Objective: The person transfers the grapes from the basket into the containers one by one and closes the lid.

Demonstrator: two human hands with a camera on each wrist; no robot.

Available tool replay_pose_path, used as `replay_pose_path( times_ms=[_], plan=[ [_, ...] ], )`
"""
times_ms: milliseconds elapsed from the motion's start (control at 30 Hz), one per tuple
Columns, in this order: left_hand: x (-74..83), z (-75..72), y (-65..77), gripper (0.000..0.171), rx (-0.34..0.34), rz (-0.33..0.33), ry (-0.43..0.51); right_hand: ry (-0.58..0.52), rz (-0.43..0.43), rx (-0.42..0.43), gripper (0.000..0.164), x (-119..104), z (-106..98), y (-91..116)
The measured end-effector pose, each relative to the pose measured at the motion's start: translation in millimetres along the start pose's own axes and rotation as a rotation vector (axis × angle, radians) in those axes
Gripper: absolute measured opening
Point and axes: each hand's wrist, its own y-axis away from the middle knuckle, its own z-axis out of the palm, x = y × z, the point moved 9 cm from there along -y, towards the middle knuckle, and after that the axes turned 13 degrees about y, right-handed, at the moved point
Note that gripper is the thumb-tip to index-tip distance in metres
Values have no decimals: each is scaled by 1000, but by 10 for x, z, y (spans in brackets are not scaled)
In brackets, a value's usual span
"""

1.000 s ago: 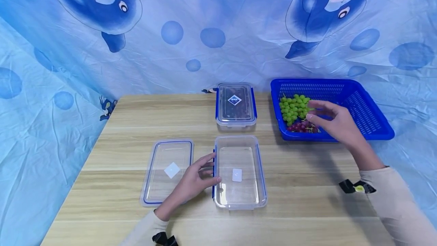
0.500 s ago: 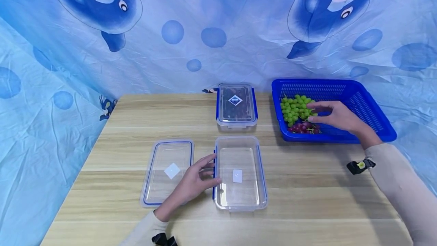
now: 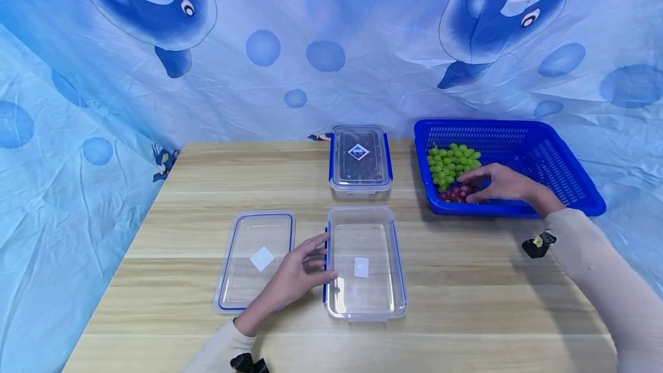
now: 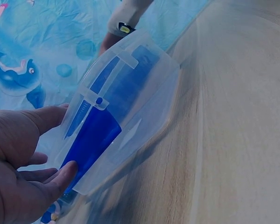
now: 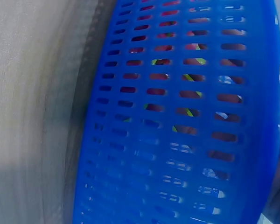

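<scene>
My left hand [image 3: 299, 272] rests with spread, nearly straight fingers against the left side of a clear plastic food container [image 3: 365, 295]. In the left wrist view its fingertips are right at the container's blue side clip [image 4: 91, 140]. My right hand [image 3: 502, 183] reaches into a blue plastic basket [image 3: 570, 205], thumb and fingers apart over a bunch of red grapes [image 3: 456, 193]. Green grapes [image 3: 450, 161] lie just behind them. The basket's slotted wall [image 5: 177, 144] hides most of that hand in the right wrist view; bits of red grapes and green stem show through.
A clear lid [image 3: 243, 281] with a blue seal lies on the wooden table [image 3: 207, 189], left of the container. Behind the container stands a smaller lidded box [image 3: 361, 171] with blue clips. A blue dolphin-print curtain [image 3: 383, 73] hangs behind the table.
My right hand has moved from beside the green grapes down and towards me, over the red grapes. My left hand stays at the container's side.
</scene>
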Motion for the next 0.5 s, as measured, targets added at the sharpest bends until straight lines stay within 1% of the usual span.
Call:
replay_pose_path(
  times_ms=[100, 333, 500],
  plan=[
    [-1, 3, 5, 86, 2, -4, -1, 28, 4, -11, 58, 32, 36, -32],
    [-7, 0, 5, 86, 7, -15, 0, 93, 22, -26, 52, 98, 110, -78],
    [-9, 1, 2, 87, 2, -15, 0, 121, -1, -19, 48, 73, 123, -92]
  ],
)
